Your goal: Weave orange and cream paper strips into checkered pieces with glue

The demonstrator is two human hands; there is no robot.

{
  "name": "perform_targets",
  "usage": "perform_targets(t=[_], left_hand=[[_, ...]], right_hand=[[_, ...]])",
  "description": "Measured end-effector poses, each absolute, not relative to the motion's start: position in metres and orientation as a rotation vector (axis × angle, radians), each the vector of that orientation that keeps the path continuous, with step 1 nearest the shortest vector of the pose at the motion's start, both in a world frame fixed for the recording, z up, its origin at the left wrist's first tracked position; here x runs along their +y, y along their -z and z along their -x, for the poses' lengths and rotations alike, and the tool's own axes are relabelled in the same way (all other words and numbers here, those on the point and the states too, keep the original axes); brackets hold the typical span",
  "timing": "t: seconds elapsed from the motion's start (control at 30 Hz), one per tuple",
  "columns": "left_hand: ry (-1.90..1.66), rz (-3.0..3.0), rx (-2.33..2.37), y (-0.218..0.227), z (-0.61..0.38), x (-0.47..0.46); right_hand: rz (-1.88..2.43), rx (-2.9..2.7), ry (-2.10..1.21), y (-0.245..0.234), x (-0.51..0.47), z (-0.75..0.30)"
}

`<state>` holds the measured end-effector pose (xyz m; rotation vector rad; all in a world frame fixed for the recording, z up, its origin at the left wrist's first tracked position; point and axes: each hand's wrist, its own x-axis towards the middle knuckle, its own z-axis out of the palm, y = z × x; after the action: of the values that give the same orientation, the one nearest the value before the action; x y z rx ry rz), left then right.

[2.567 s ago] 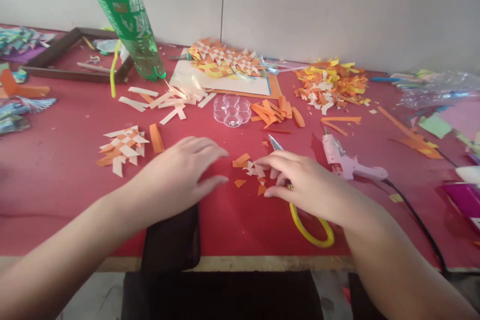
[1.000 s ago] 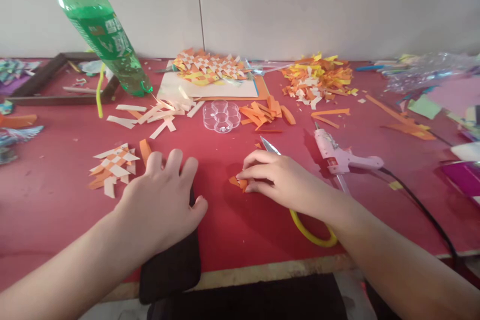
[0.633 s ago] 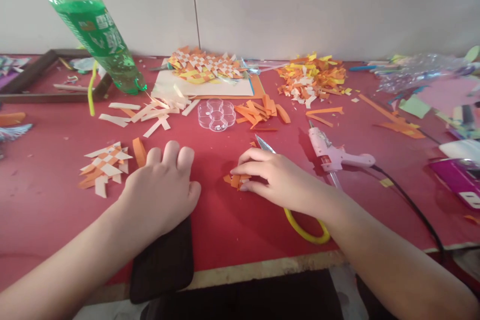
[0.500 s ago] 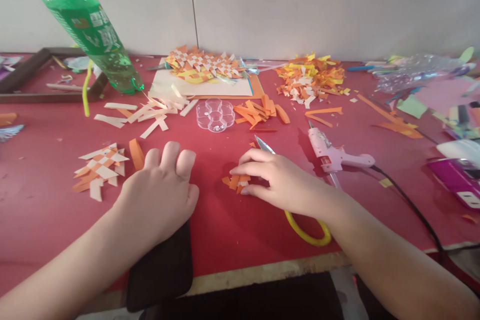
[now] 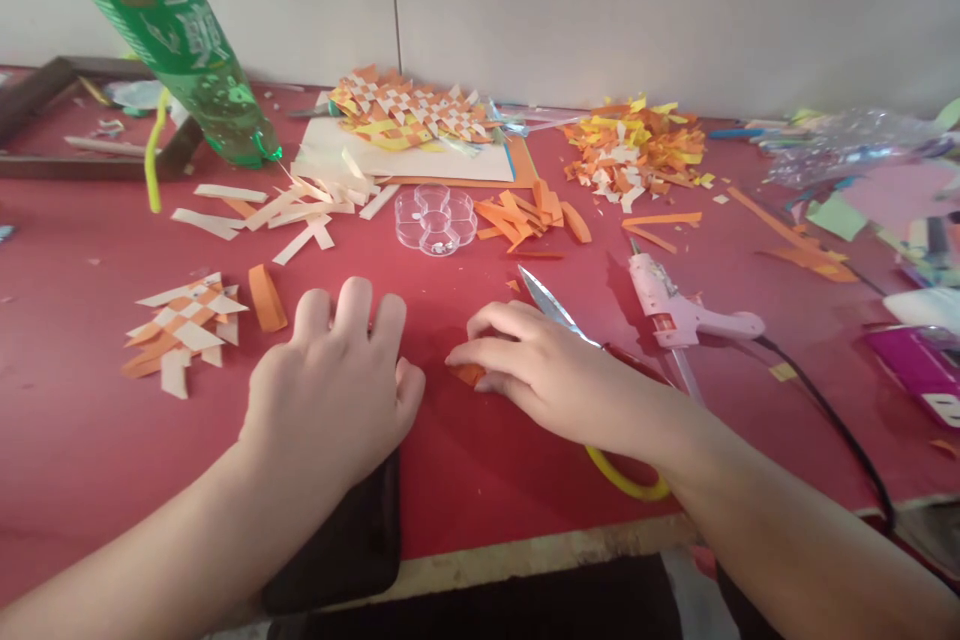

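Scraps of orange paper [image 5: 470, 374] sit on the red surface [image 5: 480, 480] beneath the fingertips of your right hand [image 5: 551, 360], mostly covered; its fingers are bent and narrowly spaced, though you can't tell whether they pinch or merely cover. Your left hand [image 5: 330, 390] is palm down, fingers loosely curled, over a flat black object [image 5: 367, 530]; whatever its palm holds is hidden. As for progress, a large woven piece [image 5: 420, 105] looks done at the back, and a smaller woven piece [image 5: 191, 320] at left has uneven ends, seemingly untrimmed. Pale strips [image 5: 296, 205] and orange strips [image 5: 529, 215] lie loose, unwoven. One small scrap [image 5: 513, 286] remains near the tip of the scissors [image 5: 551, 300], apart from the heap of cuttings [image 5: 637, 150].
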<state>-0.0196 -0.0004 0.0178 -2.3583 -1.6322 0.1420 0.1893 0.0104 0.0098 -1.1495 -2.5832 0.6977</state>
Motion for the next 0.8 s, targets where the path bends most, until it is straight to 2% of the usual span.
perform_targets(t=[0.17, 0.33, 0.4, 0.8], left_hand=[[0.063, 2.429, -1.645, -0.014, 0.025, 0.006], [0.715, 2.75, -1.591, -0.012, 0.03, 0.013], [0.872, 2.755, -1.628, -0.012, 0.029, 0.015], [0.961, 2.712, -1.794, -0.011, 0.027, 0.018]], right_hand=[[1.187, -2.562, -0.81, -0.011, 0.01, -0.189], [1.172, -2.517, -0.849, -0.009, 0.011, -0.189], [1.163, -2.51, -0.815, -0.007, 0.012, -0.189], [1.192, -2.534, -0.661, -0.009, 0.003, -0.189]])
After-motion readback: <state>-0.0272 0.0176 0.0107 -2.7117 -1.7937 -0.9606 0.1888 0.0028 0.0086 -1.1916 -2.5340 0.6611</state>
